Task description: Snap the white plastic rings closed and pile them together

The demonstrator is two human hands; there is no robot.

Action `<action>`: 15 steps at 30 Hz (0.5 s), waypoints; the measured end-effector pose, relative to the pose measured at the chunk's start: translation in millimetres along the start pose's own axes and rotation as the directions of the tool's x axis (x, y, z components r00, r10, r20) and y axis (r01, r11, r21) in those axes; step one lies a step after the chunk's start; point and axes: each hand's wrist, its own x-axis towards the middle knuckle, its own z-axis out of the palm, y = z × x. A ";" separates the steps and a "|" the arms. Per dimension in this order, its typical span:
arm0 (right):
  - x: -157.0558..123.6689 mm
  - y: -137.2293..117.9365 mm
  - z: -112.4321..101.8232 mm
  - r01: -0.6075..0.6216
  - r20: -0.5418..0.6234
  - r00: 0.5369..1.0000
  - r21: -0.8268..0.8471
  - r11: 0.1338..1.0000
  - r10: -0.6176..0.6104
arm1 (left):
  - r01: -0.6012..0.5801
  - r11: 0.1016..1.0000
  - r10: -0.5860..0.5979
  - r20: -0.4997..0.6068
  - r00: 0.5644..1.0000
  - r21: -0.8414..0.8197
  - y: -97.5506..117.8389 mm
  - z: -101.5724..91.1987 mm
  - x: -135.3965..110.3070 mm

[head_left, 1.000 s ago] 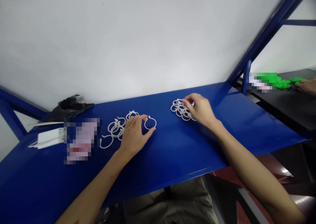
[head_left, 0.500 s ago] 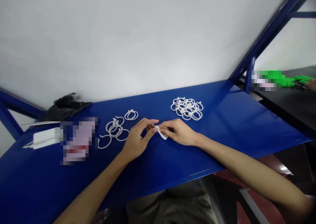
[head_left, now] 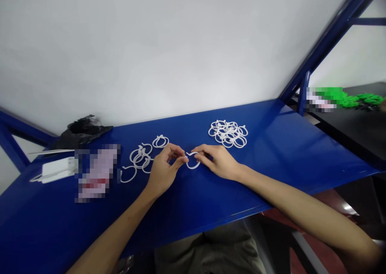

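Between my hands a white plastic curtain ring [head_left: 193, 167] is held just above the blue table, with a gap showing at its upper left. My left hand [head_left: 166, 166] pinches its left side between thumb and fingers. On the opposite side, my right hand [head_left: 219, 162] grips the ring with thumb and forefinger. Several loose white rings [head_left: 140, 156], some gaping apart, lie to the left, partly covered by my left hand. A pair of rings [head_left: 161, 141] rests behind that hand. A heap of white rings [head_left: 228, 133] sits at the back right.
The blue table [head_left: 193, 209] meets a pale wall behind. At the left are a crumpled black bag [head_left: 83, 132], a white box-like item [head_left: 58, 169] with a cable and a blurred pinkish packet [head_left: 98, 171]. Green items [head_left: 362, 99] lie on a dark neighbouring table at the right.
The held ring has turned from edge-on to face me, so its round outline and gap now show. My left hand has shifted slightly left and the hands are a little farther apart.
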 end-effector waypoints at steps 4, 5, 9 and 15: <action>0.2 0.9 0.0 0.024 0.025 0.999 0.030 0.999 -0.025 | -0.070 0.997 0.070 0.003 0.998 -0.017 1.8 0.5 -1.4; 0.3 0.8 -0.3 0.037 0.042 0.998 0.036 0.999 -0.039 | -0.116 0.993 0.116 -0.002 0.993 0.029 3.3 0.4 -1.3; -0.3 -0.3 0.1 0.097 0.105 0.990 0.027 0.995 -0.099 | -0.321 0.928 0.330 -0.016 0.944 0.192 9.3 0.1 -0.1; -3.9 -8.2 -1.1 0.244 0.134 0.964 -0.112 0.963 -0.228 | -0.477 0.853 0.488 0.003 0.873 0.211 11.7 2.5 -3.3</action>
